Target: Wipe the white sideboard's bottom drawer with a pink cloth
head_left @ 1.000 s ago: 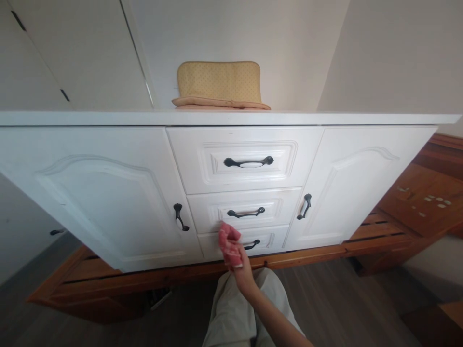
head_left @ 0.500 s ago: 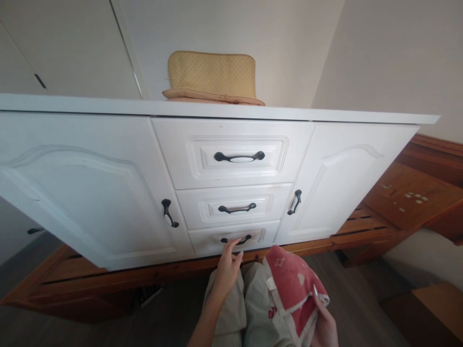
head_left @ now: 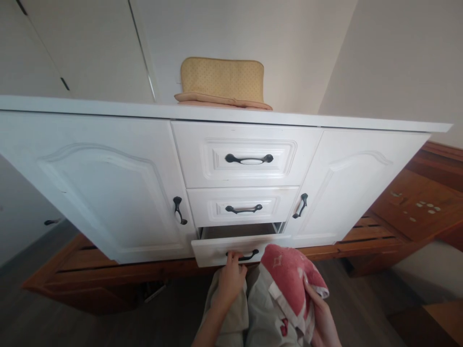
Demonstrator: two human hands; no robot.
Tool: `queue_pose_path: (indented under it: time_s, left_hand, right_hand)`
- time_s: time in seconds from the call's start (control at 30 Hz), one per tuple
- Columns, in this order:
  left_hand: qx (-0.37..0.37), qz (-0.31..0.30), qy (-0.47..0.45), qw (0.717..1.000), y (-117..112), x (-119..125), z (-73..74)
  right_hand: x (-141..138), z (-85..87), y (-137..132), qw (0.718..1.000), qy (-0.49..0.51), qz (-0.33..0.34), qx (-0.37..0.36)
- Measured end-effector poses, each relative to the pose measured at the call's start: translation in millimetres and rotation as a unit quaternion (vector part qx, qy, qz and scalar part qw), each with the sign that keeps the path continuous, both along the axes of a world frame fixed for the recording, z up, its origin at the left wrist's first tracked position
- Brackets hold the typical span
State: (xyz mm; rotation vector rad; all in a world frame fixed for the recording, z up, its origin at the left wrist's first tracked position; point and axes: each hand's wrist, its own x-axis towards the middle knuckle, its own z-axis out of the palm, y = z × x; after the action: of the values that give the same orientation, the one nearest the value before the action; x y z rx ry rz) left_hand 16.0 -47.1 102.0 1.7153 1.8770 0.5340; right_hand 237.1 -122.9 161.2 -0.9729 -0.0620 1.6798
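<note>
Black drawer handle [head_left: 243, 255] under the curled left hand [head_left: 231, 279] fingers, red towel [head_left: 289, 279] clutched in right hand [head_left: 321, 318].

Person seen from the head-worn camera. The left hand [head_left: 230, 279] and right hand [head_left: 323, 318] are bare, without gloves, rings or a watch in view. Both forearms are uncovered as far as the lower edge of the picture; no sleeve shows on either. The legs wear light beige trousers [head_left: 253, 313] of plain, loose cloth, which falls in soft folds and leaves a dark crease between the two knees. No markings or fastenings are visible on the fabric.
</note>
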Motion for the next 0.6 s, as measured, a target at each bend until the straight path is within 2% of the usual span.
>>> queue_pose_path:
  time_s: [0.1, 0.2, 0.3, 0.4, 0.47, 0.53, 0.6]
  left_hand:
    - [-0.023, -0.003, -0.05, 0.999, -37.4, -1.5, 0.3]
    - [-0.059, -0.037, -0.102, 0.992, -67.6, -8.5, 5.4]
    - [-0.113, -0.098, -0.104, 0.983, -82.5, -16.3, 14.9]
    - [-0.164, -0.152, -0.075, 0.972, -83.5, -22.4, 22.0]
    - [-0.196, -0.187, -0.065, 0.96, -80.9, -27.1, 21.2]
    - [-0.22, -0.222, -0.081, 0.947, -80.0, -34.0, 14.2]
    - [-0.227, -0.232, -0.15, 0.934, -83.4, -42.9, 2.0]
  right_hand:
    - [6.8, 1.8, -0.1, 1.0, -0.023, -0.008, -0.006]
    - [7.2, 11.8, 4.9, 0.997, -0.069, -0.021, -0.006]
    - [3.1, 28.1, 21.6, 0.991, -0.131, -0.008, 0.018]
    - [-0.7, 43.7, 51.8, 0.97, -0.222, 0.033, 0.092]
    - [-3.8, 49.5, 77.3, 0.929, -0.311, 0.098, 0.173]
    - [-10.0, 48.8, 104.0, 0.863, -0.389, 0.197, 0.255]
    - [-21.7, 40.2, 129.6, 0.801, -0.427, 0.304, 0.289]
